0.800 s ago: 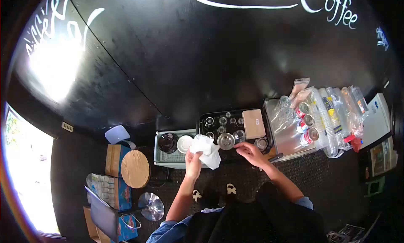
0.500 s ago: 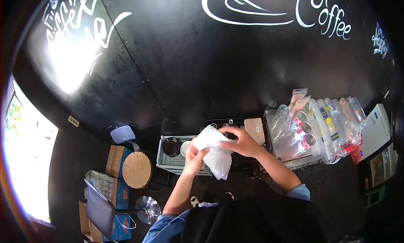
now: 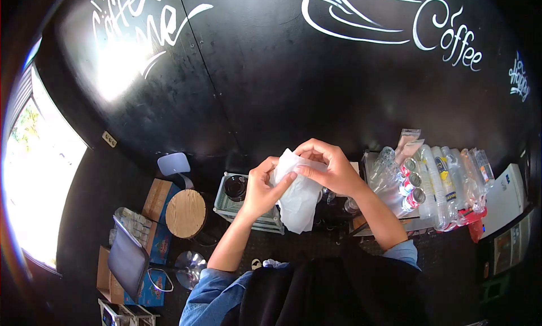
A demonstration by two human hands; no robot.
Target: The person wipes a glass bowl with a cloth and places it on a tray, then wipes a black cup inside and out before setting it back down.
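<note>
A crumpled white plastic bag (image 3: 299, 204) hangs between my two hands, its lower part drooping free. My left hand (image 3: 265, 185) pinches its upper left edge, thumb toward the middle. On the other side my right hand (image 3: 330, 171) grips the upper part between thumb and fingers. Whether anything is inside the bag cannot be told. Behind my left hand, a dark round bowl (image 3: 235, 186) rests on a light green rack (image 3: 226, 205).
A round wooden stool (image 3: 186, 213), a dark chair (image 3: 129, 257) and cardboard boxes (image 3: 157, 199) stand left. At right, cans (image 3: 414, 199) and stacked plastic cups (image 3: 443, 179) lie on a metal surface, beside a white appliance (image 3: 504, 199). A black wall (image 3: 254, 100) rises ahead.
The view has shifted, and the scene sits differently in it. My hands have risen slightly, closer together at the top of the bag, which hangs more upright.
</note>
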